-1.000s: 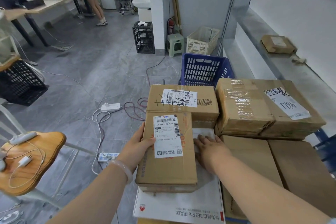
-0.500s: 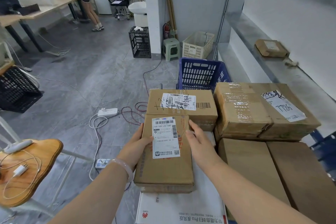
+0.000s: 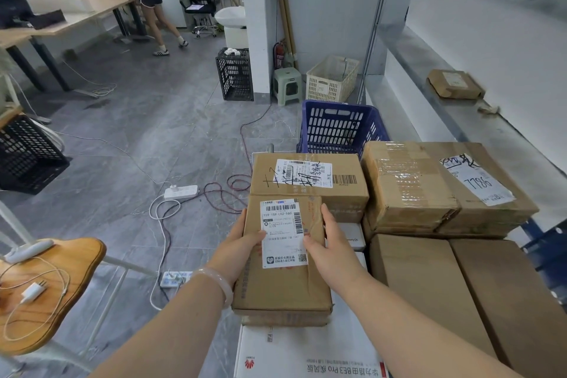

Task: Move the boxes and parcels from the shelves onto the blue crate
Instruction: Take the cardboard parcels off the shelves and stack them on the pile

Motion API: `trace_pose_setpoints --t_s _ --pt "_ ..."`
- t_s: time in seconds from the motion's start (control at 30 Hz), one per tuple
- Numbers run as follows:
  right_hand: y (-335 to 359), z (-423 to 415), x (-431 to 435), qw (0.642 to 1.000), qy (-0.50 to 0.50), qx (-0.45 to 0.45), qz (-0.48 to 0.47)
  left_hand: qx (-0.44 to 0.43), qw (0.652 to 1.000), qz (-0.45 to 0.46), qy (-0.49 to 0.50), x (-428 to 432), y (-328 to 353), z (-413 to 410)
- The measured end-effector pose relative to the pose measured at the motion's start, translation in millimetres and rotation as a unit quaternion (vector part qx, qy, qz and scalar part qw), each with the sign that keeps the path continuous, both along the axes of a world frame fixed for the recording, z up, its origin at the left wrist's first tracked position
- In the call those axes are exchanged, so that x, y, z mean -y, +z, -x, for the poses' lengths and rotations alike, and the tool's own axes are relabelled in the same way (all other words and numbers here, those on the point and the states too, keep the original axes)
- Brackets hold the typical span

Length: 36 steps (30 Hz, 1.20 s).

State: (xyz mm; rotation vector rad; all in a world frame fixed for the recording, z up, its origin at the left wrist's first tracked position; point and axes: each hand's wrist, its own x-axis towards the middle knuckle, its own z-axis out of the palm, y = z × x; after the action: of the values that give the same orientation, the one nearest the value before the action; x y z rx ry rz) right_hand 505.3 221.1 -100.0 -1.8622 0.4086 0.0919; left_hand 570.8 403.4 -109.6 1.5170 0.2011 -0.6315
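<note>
The left hand [image 3: 242, 242] clasps the left long side of a small cardboard box [image 3: 276, 288], thumb laid on top at the left edge of its white shipping label, fingers tucked round the side. The right hand [image 3: 329, 247] holds the opposite long side the same way, thumb on top by the label's right edge and fingers stretched along the box's right edge. So the box lies directly between the two hands, gripped by both, its label facing up. A pale bracelet [image 3: 219, 282] sits on the left wrist.

The box lies over a white printed carton [image 3: 306, 356], toward that carton's far end; whether it rests on it or is held just clear, I cannot tell. Its far short edge is just beside a second cardboard box with a scribbled label [image 3: 343, 193]. Right of that stands a large taped box [image 3: 411, 187] marked 7786, stacked on two plain brown cartons [image 3: 429, 288].

Beyond the stack, the blue crate [image 3: 337, 129] stands on the floor. Along the right runs a metal shelf [image 3: 460, 120] with one small parcel [image 3: 455, 84] lying on it, well apart from the hands.
</note>
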Motion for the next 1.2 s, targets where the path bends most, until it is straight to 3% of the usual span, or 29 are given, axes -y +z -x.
trace_pose_setpoints --t_s 0.33,0.5,0.73,1.2 --pt "-2.0 -1.2 3.8 1.0 0.0 -0.009 0.007 0.018 0.999 -0.036 0.001 2.2 2.3 1.3" --pt "1.5 -0.2 4.5 0.999 0.024 -0.007 0.047 0.091 0.99 -0.106 -0.026 2.9 13.7 6.5" --pt "2.4 2.8 2.5 0.993 0.073 -0.015 0.09 0.195 0.947 -0.229 -0.109 2.4 13.3 13.2" --pt "2.0 1.8 7.6 0.991 0.081 -0.003 0.107 0.231 0.932 -0.261 -0.099 5.4 16.2 14.5"
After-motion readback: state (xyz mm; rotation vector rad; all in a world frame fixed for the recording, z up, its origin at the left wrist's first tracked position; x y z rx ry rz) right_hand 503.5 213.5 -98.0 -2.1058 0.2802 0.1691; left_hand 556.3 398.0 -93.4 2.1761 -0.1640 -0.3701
